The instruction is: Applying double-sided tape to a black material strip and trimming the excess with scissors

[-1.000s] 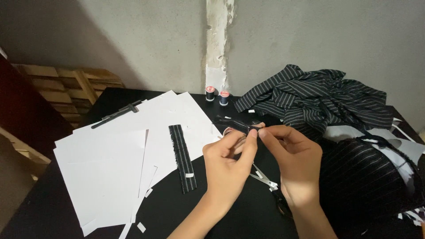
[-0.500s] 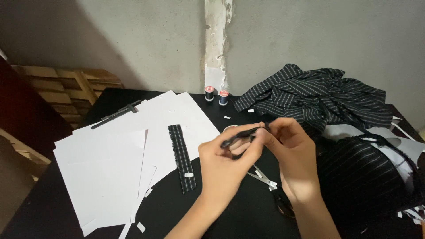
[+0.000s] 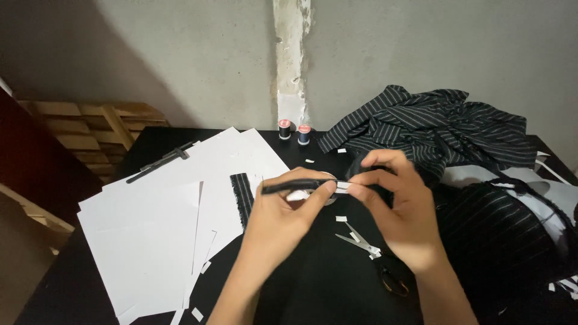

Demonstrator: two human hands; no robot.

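While both hands meet above the middle of the black table [image 3: 150, 141], I see a narrow dark fabric strip [image 3: 295, 185] pinched between them, level and raised off the tabletop. My left hand [image 3: 283, 219] closes its thumb and fingers on the strip near its middle; my right hand [image 3: 400, 210] pinches the end where a small white tape piece [image 3: 342, 186] sits. What lies under the hands is hard to read: something pale and round shows just behind the strip, mostly covered. One pair of scissors [image 3: 373, 256] lies on the table below my right hand, its handles partly hidden by the wrist. One second striped strip [image 3: 242, 198] rests on the white paper sheets [image 3: 150, 241], which overlap too much to count and hang over the table's left edge. Two thread spools [image 3: 294, 130] stand near the wall. Striped dark cloth [image 3: 433, 126] heaps at right, cut off by the frame. Open tabletop remains below the hands, dotted with small white scraps.
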